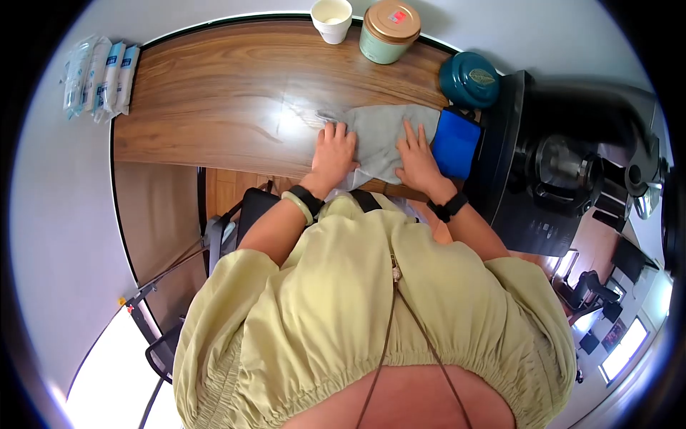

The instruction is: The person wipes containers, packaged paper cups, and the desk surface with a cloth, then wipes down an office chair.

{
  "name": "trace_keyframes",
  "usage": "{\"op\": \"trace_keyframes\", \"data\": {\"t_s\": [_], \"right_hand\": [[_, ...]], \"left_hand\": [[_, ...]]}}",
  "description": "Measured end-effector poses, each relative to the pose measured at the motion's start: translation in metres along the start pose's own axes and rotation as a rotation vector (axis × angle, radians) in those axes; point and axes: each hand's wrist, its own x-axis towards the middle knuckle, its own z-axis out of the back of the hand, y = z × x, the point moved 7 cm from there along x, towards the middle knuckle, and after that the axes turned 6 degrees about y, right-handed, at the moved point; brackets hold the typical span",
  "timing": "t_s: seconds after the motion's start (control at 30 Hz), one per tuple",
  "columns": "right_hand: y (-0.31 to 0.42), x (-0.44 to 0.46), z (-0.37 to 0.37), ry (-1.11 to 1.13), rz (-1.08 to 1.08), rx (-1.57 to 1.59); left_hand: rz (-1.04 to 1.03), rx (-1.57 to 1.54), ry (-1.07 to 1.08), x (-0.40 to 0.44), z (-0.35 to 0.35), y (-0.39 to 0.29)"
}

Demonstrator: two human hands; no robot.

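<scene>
A grey cloth [377,136] lies spread on the wooden tabletop [214,93], its near edge reaching the table's front edge. My left hand [334,154] rests at the cloth's left edge, fingers slightly bent and fingertips down, thumb out to the side. On the right part of the cloth my right hand [420,161] lies with its fingers spread. Just beyond that hand is a flat blue piece [457,143] with a dark edge, touching or partly under the cloth; its kind is unclear. A small bunched bit of cloth shows above my left fingertips.
White paper cups [331,21], a green tin with a copper lid [389,32] and a teal pot [469,80] stand along the back. A black coffee machine [564,164] is at the right. Several wrapped packets [100,77] are at far left. A chair [246,214] stands below the table.
</scene>
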Motion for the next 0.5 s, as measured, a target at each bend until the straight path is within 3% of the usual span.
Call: {"op": "trace_keyframes", "data": {"t_s": [0.3, 0.5], "right_hand": [[0.013, -0.055, -0.024, 0.107, 0.153, 0.158], [0.023, -0.057, -0.024, 0.084, 0.174, 0.169]], "left_hand": [[-0.194, -0.12, 0.222, -0.008, -0.032, -0.033], [-0.087, -0.229, 0.203, -0.012, -0.046, -0.05]]}}
